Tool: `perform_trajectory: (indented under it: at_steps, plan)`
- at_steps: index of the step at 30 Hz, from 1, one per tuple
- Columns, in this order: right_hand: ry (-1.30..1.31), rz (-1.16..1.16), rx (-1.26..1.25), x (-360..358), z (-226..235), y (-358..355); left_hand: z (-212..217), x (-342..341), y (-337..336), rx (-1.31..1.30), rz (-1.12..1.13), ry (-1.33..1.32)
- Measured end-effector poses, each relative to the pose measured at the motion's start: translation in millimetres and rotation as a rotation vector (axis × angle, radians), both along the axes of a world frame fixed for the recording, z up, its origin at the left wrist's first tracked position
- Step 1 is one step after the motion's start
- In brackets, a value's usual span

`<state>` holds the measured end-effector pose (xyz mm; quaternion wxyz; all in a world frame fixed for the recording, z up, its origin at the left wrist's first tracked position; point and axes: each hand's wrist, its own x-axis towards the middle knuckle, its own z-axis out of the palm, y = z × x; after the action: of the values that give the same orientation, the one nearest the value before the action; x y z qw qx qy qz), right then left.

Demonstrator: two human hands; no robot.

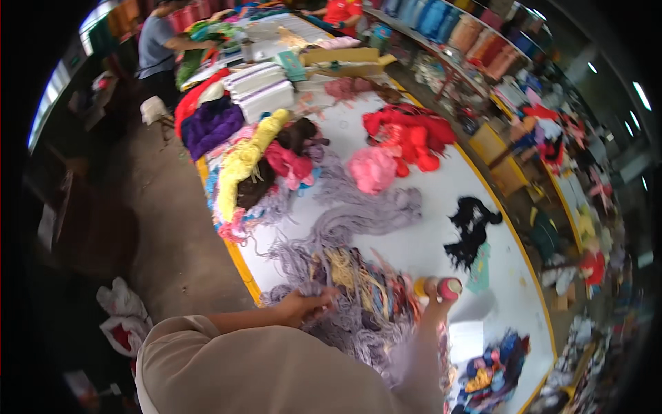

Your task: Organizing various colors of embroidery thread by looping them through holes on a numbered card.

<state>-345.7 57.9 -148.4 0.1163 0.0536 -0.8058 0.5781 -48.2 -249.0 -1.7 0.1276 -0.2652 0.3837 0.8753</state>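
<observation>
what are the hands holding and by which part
Right hand: a pink-ended object, apparently around its middle. Left hand: among grey yarn; grip unclear.

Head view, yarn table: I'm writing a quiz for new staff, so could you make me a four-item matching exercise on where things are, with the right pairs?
Things
1. Black yarn
2. Yellow yarn
3. Left hand
4. Right hand

Places
A. At the greyish-purple yarn
B. At a round item with a pink end
C. Atop the mixed heap by the table's left edge
D. Beside the green card, toward the table's right edge

Right pairs: 1-D, 2-C, 3-A, 4-B
</observation>
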Motion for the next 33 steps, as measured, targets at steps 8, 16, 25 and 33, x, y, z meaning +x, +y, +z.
perform_trajectory:
  at_steps: [8,16,25,33]
  plan:
    - [0.100,0.398,0.570,108,135,-39,49,3,-9,0.019,-0.157,0.639]
    - [-0.137,0.744,-0.056,300,222,-63,88,59,27,-0.787,-0.264,1.032]
    - [0.014,0.827,0.181,390,239,-33,122,166,69,-0.704,-0.367,0.894]
    - [0.031,0.768,0.272,459,253,-16,115,234,100,-0.739,0.099,0.904]
